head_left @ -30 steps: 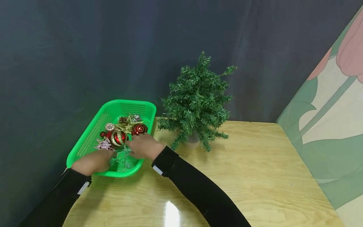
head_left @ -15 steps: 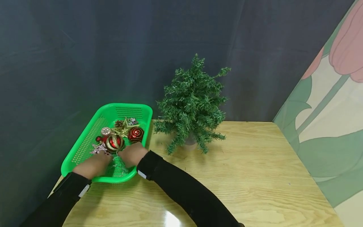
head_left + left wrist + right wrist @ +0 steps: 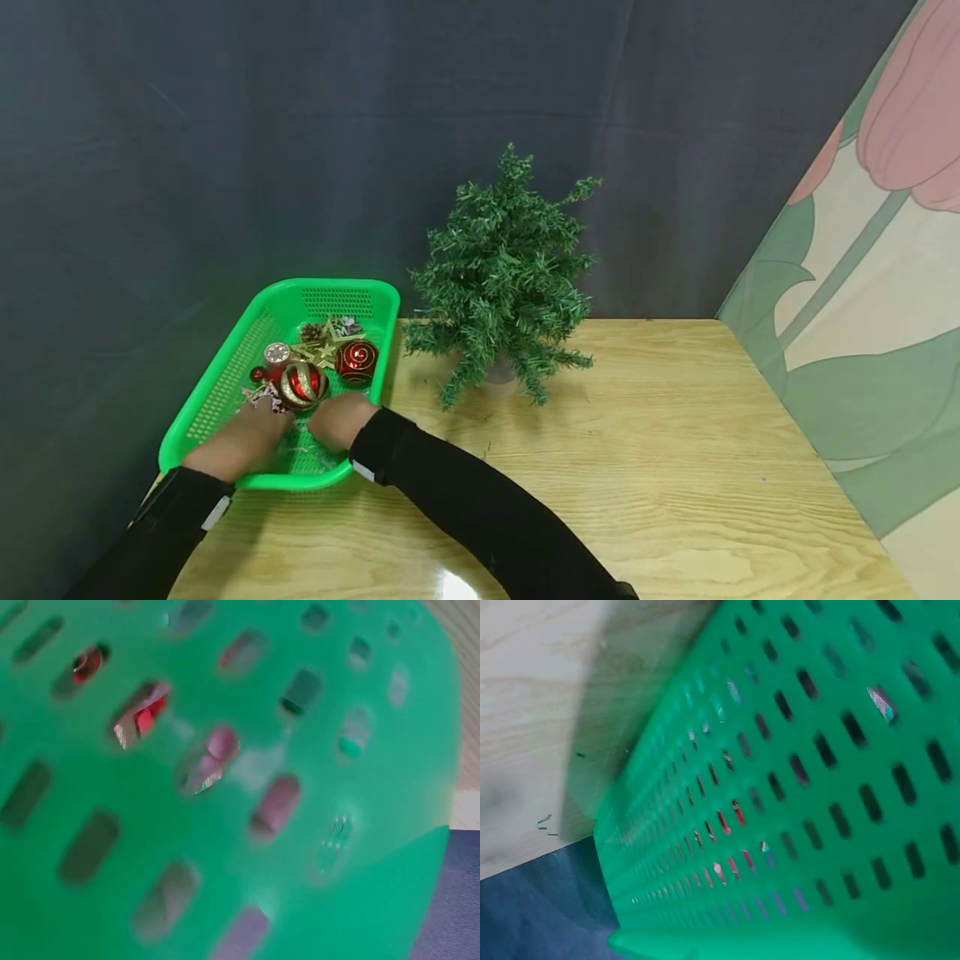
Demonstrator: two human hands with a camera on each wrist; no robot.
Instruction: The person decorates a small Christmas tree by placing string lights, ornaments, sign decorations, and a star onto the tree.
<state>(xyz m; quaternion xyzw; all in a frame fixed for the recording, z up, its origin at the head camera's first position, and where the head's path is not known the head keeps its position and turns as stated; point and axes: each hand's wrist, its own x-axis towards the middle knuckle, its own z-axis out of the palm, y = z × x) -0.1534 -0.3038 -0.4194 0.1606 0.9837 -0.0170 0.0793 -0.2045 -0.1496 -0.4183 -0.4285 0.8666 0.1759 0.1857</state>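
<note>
Green basket (image 3: 221, 383): hands (image 3: 251, 433) (image 3: 341, 420) inside, near striped bauble (image 3: 303, 385) (fingers hidden).

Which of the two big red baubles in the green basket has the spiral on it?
In the head view, the spiral bauble is the one farther right, nearer the green basket's right side; the striped bauble has broad gold bands instead.

No lettering, numbers or signs can be read.
</note>
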